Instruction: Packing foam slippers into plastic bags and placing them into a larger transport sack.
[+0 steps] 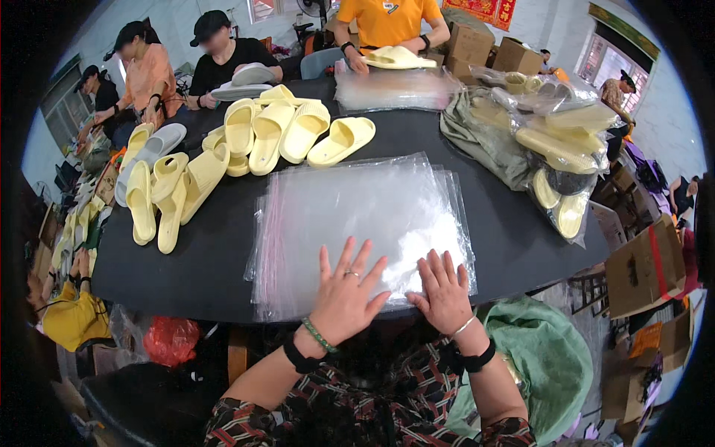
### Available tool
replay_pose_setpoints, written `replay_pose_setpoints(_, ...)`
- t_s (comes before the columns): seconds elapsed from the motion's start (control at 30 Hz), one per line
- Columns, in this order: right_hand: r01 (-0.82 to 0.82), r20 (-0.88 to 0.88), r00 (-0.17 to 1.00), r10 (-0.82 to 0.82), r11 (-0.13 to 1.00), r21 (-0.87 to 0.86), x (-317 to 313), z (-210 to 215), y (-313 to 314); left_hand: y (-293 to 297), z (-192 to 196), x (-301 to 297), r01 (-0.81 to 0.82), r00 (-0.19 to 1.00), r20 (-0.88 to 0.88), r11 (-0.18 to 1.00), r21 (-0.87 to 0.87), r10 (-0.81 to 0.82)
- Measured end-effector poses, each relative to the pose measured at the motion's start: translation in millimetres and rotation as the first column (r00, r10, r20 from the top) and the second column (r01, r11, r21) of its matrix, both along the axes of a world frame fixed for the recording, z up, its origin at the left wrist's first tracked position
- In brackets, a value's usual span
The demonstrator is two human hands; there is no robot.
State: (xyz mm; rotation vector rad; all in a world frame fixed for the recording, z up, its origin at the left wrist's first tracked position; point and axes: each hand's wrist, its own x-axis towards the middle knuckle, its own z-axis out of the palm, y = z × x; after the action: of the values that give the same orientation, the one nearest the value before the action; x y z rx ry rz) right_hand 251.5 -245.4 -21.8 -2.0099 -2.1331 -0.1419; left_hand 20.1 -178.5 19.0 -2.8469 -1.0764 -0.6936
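Before me on the black table lies a stack of clear plastic bags (350,201), its left edges pinkish. My left hand (346,287) rests over the near part of the stack, fingers spread, holding nothing. Beside it my right hand (443,290) lies flat near the stack's right corner, also with nothing in it. Past the bags and to the left sit several pale yellow slippers (341,141), some overlapping. Farther left, more yellow slippers (170,197) lie next to a grey slipper (160,141).
Bagged slippers (562,141) pile up on a grey-green sack (484,141) at the table's right. Across from me a person in orange (391,30) handles a yellow slipper above another bag stack (395,91). A green sack (540,365) stands by my right arm; cardboard boxes (644,264) are farther right.
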Motion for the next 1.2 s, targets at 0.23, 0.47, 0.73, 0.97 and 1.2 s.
replay_pose_setpoints(0.23,-0.020,-0.186,0.983,0.014,0.999,-0.031,12.1,-4.0,-2.5,-8.7,-47.7,31.4,-0.017,0.998,-0.064,0.993,-0.117,0.010)
replay_pose_setpoints(0.47,0.310,-0.469,0.883,-0.028,0.784,0.537,90.0,-13.8,-81.6,-6.4,-42.2,29.8,0.011,0.973,-0.232,1.000,-0.011,-0.014)
replay_pose_setpoints(0.73,0.975,-0.567,-0.052,-0.822,0.080,-0.206,228.5,-305.6,-339.7,-15.3,-44.3,50.4,0.012,0.961,-0.278,1.000,-0.006,-0.013)
replay_pose_setpoints(0.97,0.741,-0.466,0.414,-0.782,0.587,-0.326,215.5,-351.9,-225.3,2.8,-37.5,24.7,-0.040,0.970,-0.244,0.997,-0.062,0.024)
replay_pose_setpoints(1.2,0.081,-0.751,0.660,-0.001,0.994,0.070,4.4,-238.2,213.5,-10.5,-48.2,40.5,0.011,0.995,-0.094,0.995,-0.096,-0.020)
